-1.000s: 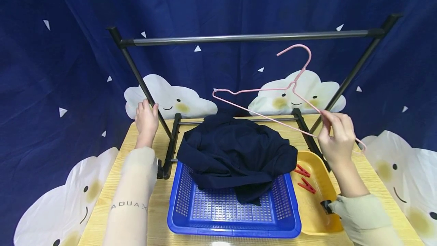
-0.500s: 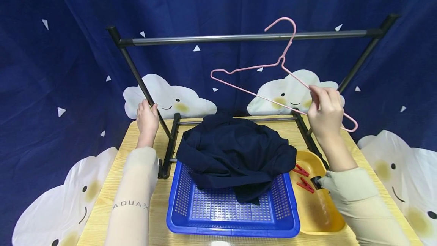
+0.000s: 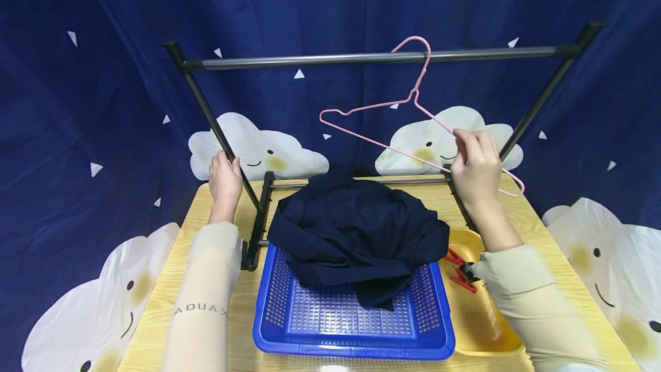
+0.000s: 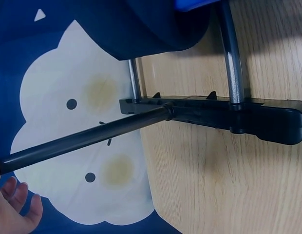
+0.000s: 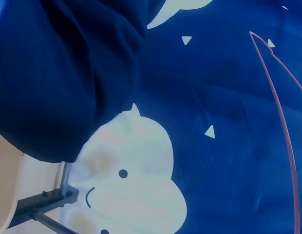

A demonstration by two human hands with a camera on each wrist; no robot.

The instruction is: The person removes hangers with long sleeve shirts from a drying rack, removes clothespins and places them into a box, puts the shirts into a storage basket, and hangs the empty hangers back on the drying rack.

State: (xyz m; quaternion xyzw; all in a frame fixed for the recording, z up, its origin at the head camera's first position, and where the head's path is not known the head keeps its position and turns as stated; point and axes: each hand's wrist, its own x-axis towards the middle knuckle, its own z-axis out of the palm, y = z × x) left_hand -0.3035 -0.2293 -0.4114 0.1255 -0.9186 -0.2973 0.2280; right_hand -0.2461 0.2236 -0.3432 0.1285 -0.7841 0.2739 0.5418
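In the head view my right hand pinches a pink wire clothes hanger by its right side. The hanger tilts, its left corner pointing away over the basket. Its hook curves over the metal rail of the black clothes rack, with the tip hidden behind the rail. In the right wrist view only part of the hanger shows, without the hand. At the rack's left post my left hand holds on, thumb and fingers on either side; the left wrist view shows several fingers loosely curled beside the post.
Dark navy clothing lies heaped over a blue plastic basket between the rack's feet. Right of it, a yellow tray holds red clothespins, partly behind the right sleeve. A blue cloud-printed curtain stands behind the wooden table.
My right hand has moved up and left with the hanger. Its hook rose above the rail, then came down, its tip now behind the rail. My left hand stays at the post.
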